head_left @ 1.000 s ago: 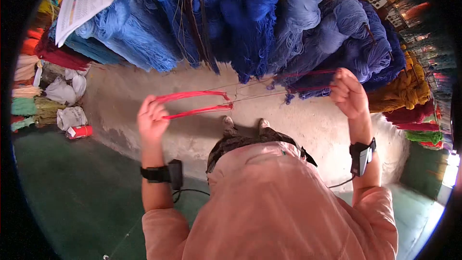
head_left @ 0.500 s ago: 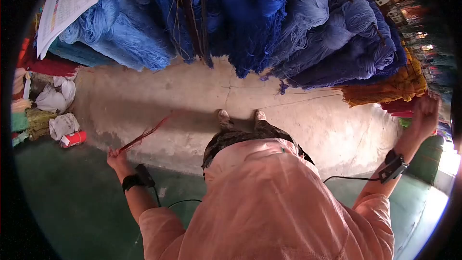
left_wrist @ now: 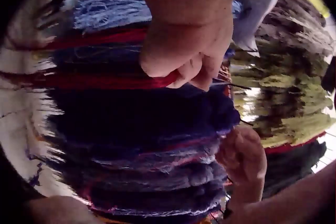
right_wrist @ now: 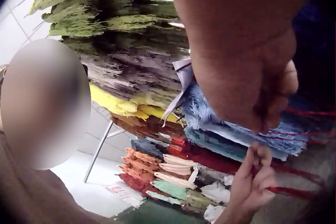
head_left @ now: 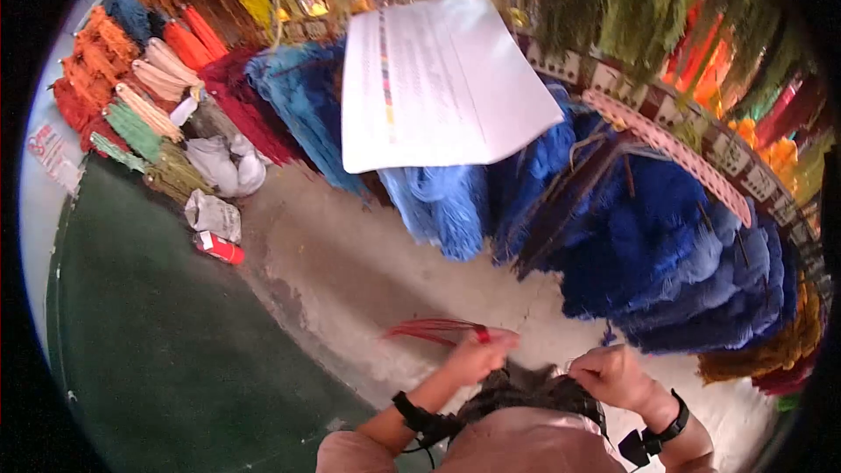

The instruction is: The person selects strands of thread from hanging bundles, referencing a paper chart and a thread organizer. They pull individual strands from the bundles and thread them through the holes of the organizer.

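Observation:
In the head view my left hand (head_left: 482,355) grips a red yarn skein (head_left: 429,328), whose strands trail off to the left. Seen from the left wrist, the red loops hang out from both sides of the curled fingers. My right hand (head_left: 609,377) is a short way to the right, in front of the body, with its fingers curled. Thin red threads (right_wrist: 299,133) run out from its fingertips in the right wrist view, where the left hand (right_wrist: 254,182) shows close below with the thicker red strands.
Blue skeins (head_left: 631,236) hang ahead, with a white printed sheet (head_left: 447,79) in front of them. A pink perforated strip (head_left: 674,153) lies along the rack. Olive yarn (head_left: 613,9) hangs above. White bags (head_left: 223,166) and a red package (head_left: 219,248) sit on the floor's left side.
My hands were spread far apart half a second ago and have come together before the body. The left hand keeps the red skein. The head view has swung left and up.

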`<action>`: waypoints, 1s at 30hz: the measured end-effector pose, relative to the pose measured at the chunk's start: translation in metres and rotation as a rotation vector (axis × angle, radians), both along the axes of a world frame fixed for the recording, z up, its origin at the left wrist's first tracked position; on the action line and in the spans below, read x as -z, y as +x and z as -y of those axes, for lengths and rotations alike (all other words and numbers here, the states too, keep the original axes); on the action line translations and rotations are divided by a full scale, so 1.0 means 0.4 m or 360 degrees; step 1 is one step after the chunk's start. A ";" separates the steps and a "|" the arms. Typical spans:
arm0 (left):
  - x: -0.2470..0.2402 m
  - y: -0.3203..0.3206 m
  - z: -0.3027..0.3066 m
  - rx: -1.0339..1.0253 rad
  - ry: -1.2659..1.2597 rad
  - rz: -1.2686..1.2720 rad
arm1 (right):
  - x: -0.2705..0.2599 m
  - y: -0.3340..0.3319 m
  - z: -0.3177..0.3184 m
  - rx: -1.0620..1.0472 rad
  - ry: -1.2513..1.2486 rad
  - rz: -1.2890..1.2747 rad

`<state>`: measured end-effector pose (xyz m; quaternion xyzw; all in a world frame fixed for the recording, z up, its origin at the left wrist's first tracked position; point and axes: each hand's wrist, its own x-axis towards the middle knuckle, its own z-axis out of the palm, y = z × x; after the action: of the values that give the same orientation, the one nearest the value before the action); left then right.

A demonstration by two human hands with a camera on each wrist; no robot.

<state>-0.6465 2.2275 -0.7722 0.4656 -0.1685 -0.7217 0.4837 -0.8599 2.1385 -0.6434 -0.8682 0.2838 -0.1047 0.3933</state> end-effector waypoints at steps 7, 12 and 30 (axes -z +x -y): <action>-0.074 -0.057 0.065 0.0306 -0.0650 0.0188 | 0.021 0.087 0.049 0.0010 0.0218 0.0022; -0.135 -0.021 0.090 0.0465 -0.0638 0.0728 | 0.056 0.089 0.103 0.0017 0.0474 0.0055; -0.143 -0.063 0.211 0.0016 -0.0479 0.0851 | 0.094 0.086 0.286 0.0054 0.0889 0.0135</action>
<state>-0.6717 2.1432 -0.7149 0.5613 -0.3972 -0.5430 0.4820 -0.8255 2.0239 -0.6808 -0.7163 0.2995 -0.0652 0.6269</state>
